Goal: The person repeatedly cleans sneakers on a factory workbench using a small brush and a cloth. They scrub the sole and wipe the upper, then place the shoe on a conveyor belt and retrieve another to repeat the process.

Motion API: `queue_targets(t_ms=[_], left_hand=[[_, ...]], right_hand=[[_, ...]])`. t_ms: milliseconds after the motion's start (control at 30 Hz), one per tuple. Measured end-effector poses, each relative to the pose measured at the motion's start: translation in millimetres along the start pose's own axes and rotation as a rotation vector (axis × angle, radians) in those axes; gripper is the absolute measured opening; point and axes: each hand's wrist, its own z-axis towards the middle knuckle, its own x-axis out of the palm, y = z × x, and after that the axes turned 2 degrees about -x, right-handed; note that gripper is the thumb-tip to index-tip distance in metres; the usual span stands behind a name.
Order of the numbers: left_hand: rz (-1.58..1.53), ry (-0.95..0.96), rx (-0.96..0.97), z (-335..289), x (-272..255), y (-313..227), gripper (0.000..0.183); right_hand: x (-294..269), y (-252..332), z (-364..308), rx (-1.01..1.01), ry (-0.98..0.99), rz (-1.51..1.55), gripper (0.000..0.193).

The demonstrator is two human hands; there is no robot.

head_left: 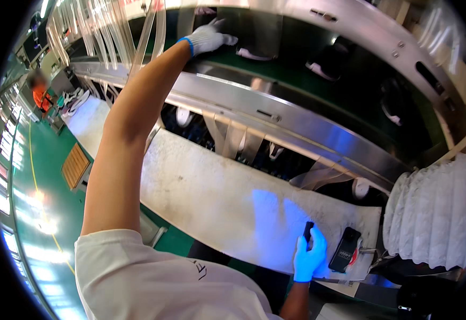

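My left arm reaches up to the dark green upper conveyor belt point(291, 68). My left hand point(206, 40), in a white knit glove with a blue cuff, has its fingers apart with nothing visible in them. Just to its right is a dark shoe with a pale sole point(255, 54). More dark shoes point(331, 63) lie farther right on the belt. My right hand point(310, 257) is gloved and lit blue, closed around a small black flashlight point(308, 231) over the white worktable point(201, 186). Blue light falls on the tabletop beside it.
A black phone point(345, 249) lies right of my right hand, near a white ribbed duct point(438, 213). Below the metal rail point(297, 128), shoes point(184, 116) show behind clear strips. At far left are a wooden-topped stool point(75, 166) and a person in orange point(41, 97).
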Motion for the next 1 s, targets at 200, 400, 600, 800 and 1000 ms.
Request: queue_targets(t_ms=[200, 400, 600, 800, 1000], left_hand=[[-0.676, -0.344, 0.245, -158.1, 12.6, -52.9, 0.024], [0.049, 0.029, -0.023, -303.9, 106.8, 50.0, 0.056], [0.527, 0.21, -0.458, -195.3, 173.1, 161.0, 0.1], [0.69, 0.521, -0.521, -157.6, 198.9, 245.7, 0.087], [0.657, 0.484, -0.487, -149.7, 225.9, 229.2, 0.076]], right_hand=[[-8.2, 2.3, -2.2, 0.021, 0.015, -0.098, 0.047], [-7.9, 12.9, 4.1, 0.054, 0.061, -0.069, 0.042], [-4.1, 15.5, 0.3, 0.187, 0.027, 0.106, 0.04], [-11.5, 27.6, 17.3, 0.004, 0.101, -0.112, 0.036], [-15.0, 32.1, 14.0, 0.097, 0.087, -0.095, 0.038]])
